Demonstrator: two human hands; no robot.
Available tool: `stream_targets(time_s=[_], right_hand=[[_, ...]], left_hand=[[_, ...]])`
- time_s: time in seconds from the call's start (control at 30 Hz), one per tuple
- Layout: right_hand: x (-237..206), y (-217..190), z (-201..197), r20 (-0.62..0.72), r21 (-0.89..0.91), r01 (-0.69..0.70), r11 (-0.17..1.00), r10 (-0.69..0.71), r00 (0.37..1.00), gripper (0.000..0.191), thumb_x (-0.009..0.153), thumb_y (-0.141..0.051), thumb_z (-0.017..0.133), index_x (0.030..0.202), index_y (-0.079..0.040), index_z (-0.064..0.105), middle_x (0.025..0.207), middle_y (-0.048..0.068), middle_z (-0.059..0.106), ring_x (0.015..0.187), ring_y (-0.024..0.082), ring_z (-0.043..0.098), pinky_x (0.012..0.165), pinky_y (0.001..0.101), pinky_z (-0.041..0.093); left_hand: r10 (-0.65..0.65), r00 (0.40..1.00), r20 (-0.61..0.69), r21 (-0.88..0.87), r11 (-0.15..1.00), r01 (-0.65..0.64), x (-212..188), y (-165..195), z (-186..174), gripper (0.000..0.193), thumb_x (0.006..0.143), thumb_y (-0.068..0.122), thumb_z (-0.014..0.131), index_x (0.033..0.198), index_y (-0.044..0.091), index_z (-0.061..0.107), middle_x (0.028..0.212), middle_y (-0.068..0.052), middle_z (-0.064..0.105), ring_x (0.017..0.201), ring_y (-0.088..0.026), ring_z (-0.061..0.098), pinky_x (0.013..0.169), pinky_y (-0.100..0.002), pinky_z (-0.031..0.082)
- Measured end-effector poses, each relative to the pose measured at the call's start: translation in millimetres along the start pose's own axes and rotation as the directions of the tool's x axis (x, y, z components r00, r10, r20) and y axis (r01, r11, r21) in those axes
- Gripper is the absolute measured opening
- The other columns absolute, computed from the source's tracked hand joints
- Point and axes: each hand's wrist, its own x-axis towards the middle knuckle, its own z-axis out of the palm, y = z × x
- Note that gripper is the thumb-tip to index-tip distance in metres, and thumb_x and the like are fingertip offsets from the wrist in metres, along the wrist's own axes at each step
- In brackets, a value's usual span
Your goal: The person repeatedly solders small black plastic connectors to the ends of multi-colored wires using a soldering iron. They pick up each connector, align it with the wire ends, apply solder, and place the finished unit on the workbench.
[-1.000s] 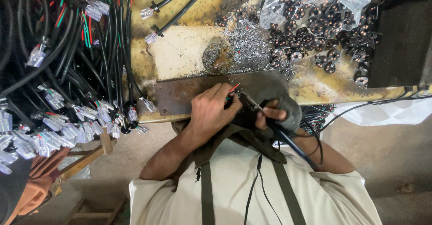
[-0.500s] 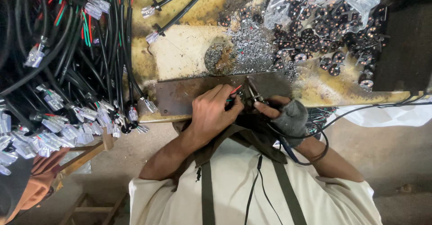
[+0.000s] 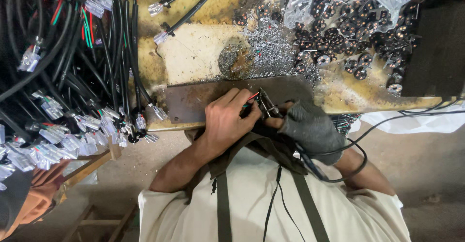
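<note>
My bare left hand [image 3: 225, 121] rests on a rusty metal plate [image 3: 193, 101] at the bench edge and pinches thin wires with red and green ends [image 3: 251, 99]. My right hand [image 3: 310, 128], in a grey glove, grips a small metal-tipped tool [image 3: 265, 104] whose tip meets the wire ends just beside my left fingers. A black cord [image 3: 339, 174] loops from the glove around my right wrist. The glove hides the tool's handle.
Bundles of black cables with clear plastic connectors [image 3: 72, 77] hang over the bench's left side. A clear bag of small round black parts [image 3: 348, 24] lies at the upper right, with metal shavings [image 3: 266, 48] beside it. Another person's orange sleeve [image 3: 34, 198] shows at the lower left.
My gloved right hand has turned over the tool and shifted slightly right, hiding the handle that pointed down-right a second ago. My left hand has stayed on the plate with the wires.
</note>
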Motion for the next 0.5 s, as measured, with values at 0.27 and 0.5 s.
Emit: stream_targets(time_s=[0.27, 0.5], right_hand=[[33, 13, 52, -0.394, 0.201, -0.059, 0.978, 0.136, 0.909, 0.03, 0.091, -0.007, 0.082, 0.1, -0.009, 0.053, 0.093, 0.006, 0.061, 0.082, 0.022, 0.061, 0.074, 0.0341, 0.047], [24, 15, 66, -0.401, 0.306, -0.14, 0.942, 0.261, 0.878, 0.045, 0.087, -0.007, 0.083, 0.103, -0.006, 0.042, 0.1, 0.004, 0.066, 0.084, 0.016, 0.056, 0.08, 0.0317, 0.044]], left_hand=[[-0.01, 1.0, -0.005, -0.019, 1.0, 0.01, 1, 2, -2, 0.021, 0.08, 0.012, 0.08, 0.094, 0.005, 0.066, 0.086, -0.01, 0.064, 0.071, -0.031, 0.066, 0.062, -0.04, 0.053], [0.044, 0.994, -0.105, -0.167, 0.984, -0.061, -6, 0, -4, 0.022, 0.081, 0.002, 0.079, 0.101, 0.003, 0.072, 0.097, -0.012, 0.071, 0.08, -0.028, 0.073, 0.07, -0.035, 0.059]])
